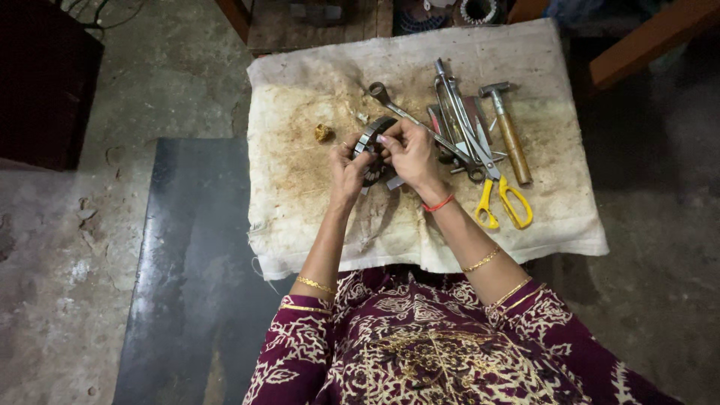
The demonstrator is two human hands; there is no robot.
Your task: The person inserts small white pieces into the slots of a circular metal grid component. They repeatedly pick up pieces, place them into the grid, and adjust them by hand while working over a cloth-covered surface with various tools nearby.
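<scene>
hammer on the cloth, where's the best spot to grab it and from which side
Probably the wooden handle of the hammer, near its lower end. It lies flat on the cloth with the metal head pointing away and bare cloth to its right, so come from the right: the scissors and other tools crowd its left.

My work sits on a stained pale cloth (300,202) spread over the concrete floor (660,247). On the cloth lie a wooden-handled hammer (508,131), yellow-handled scissors (491,176), a spanner (397,109) and a small yellowish lump (323,133). A dark slab (195,262) lies beside it.
</scene>
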